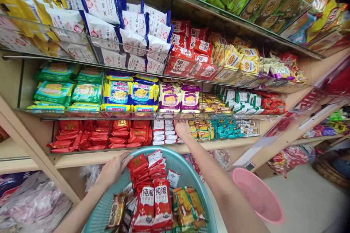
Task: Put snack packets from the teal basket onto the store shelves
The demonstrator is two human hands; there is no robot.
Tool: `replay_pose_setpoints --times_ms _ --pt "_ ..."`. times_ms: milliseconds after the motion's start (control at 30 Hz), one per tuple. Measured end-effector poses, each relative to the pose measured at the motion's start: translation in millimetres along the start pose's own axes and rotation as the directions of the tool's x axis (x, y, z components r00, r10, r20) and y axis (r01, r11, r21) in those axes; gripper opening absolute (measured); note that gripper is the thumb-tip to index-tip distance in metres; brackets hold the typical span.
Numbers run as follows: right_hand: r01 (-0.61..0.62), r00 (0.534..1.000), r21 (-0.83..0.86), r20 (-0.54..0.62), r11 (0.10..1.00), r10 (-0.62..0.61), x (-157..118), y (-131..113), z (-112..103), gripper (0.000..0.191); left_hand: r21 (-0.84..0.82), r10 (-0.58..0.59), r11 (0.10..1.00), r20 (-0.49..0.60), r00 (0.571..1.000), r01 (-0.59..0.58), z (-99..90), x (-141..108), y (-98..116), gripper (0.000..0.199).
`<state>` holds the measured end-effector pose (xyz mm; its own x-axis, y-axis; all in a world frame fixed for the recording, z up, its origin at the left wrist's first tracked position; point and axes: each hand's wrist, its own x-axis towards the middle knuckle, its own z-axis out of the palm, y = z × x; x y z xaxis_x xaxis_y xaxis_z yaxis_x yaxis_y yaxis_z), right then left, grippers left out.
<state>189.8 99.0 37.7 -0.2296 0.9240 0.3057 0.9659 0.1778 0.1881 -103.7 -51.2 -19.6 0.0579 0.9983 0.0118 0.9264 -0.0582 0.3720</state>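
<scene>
A teal basket (197, 178) sat closest to me, tucked between the person's forearms and loaded with wrapped snacks. Two red-and-white packets (162, 204) lay side by side near its middle, with brown packets (117, 210) on their left and gold-and-green packets (184, 204) on their right; behind them rested deep red packets (139, 166) and a small stack of white-faced packets (157, 163). The left hand (116, 169) was curled over the basket's far left rim, grasping it. The right hand (182, 129) reached into the lowest shelf row, at the right edge of the stacked white bars (169, 132); its fingertips were hidden, so I couldn't tell whether they had closed on anything. Those bars stood between red-wrapped packs (98, 134) on the left and small yellow packs (201, 131) on the right, with turquoise packs (226, 129) farther along. One row up I saw green biscuit packs (53, 92), yellow-and-blue packs (143, 92) and purple packs (190, 100). Above those leaned white bags with blue edges (101, 3), next to red packs (201, 45). Off to the right, below the shelves, was a pink basin (257, 194).
</scene>
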Motion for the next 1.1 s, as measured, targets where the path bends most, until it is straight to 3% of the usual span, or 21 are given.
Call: replay_pose_setpoints --times_ms 333,833,1100 --pt "0.03 0.997 -0.061 -0.071 0.998 -0.035 -12 5 -8 0.042 0.0 -0.015 1.0 0.014 1.0 0.015 -3.4 -1 4 0.045" --pt "0.205 0.972 -0.047 -0.105 0.978 -0.209 -14 21 -3 0.034 0.009 -0.015 1.0 0.002 1.0 0.015 2.3 -1 -2 0.046" --pt "0.253 0.953 0.001 -0.17 0.967 -0.25 -39 26 -13 0.035 0.005 -0.029 1.0 0.017 0.999 0.029 -1.1 -3 1 0.046"
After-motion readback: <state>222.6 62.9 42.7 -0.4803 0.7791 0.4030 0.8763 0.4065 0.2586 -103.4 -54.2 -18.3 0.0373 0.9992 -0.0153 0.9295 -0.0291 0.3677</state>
